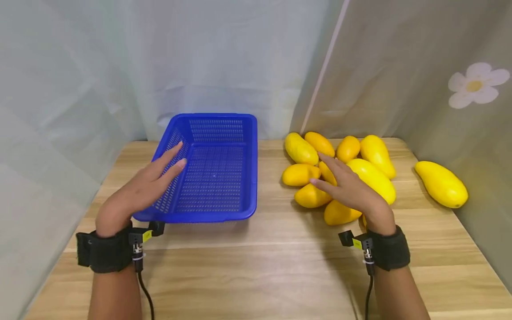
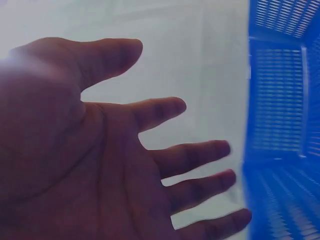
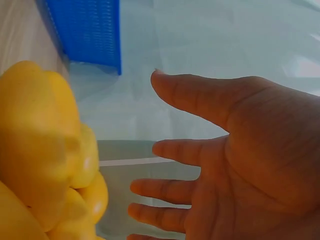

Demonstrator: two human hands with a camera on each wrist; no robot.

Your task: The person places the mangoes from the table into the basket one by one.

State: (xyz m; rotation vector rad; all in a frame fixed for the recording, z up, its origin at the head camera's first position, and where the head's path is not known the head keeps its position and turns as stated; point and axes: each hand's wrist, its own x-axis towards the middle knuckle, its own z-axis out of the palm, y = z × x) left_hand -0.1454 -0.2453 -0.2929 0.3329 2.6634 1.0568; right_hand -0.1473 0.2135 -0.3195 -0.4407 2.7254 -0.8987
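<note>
A blue plastic basket [image 1: 250, 178] with slotted walls stands on the left half of the table, and no thing shows inside it. Over its left rim hovers my left hand [image 1: 146, 186], fingers straight and spread, holding nothing; the left wrist view shows the bare palm [image 2: 100, 150] with the basket wall [image 2: 277, 100] beyond the fingertips. On the right lies a pile of several yellow mangoes [image 1: 302, 150]. My right hand [image 1: 354, 186] is above them, fingers extended, and covers part of the pile. Its palm [image 3: 250, 165] is bare in the right wrist view, apart from the mangoes [image 3: 35, 135].
One mango [image 1: 442, 184] lies alone near the table's right edge. Pale curtains [image 1: 240, 58] hang behind and at both sides, with a white flower print [image 1: 478, 85] on the right. Each wrist wears a black strap [image 1: 110, 251] with a cable. The wooden table [image 1: 256, 275] extends toward me.
</note>
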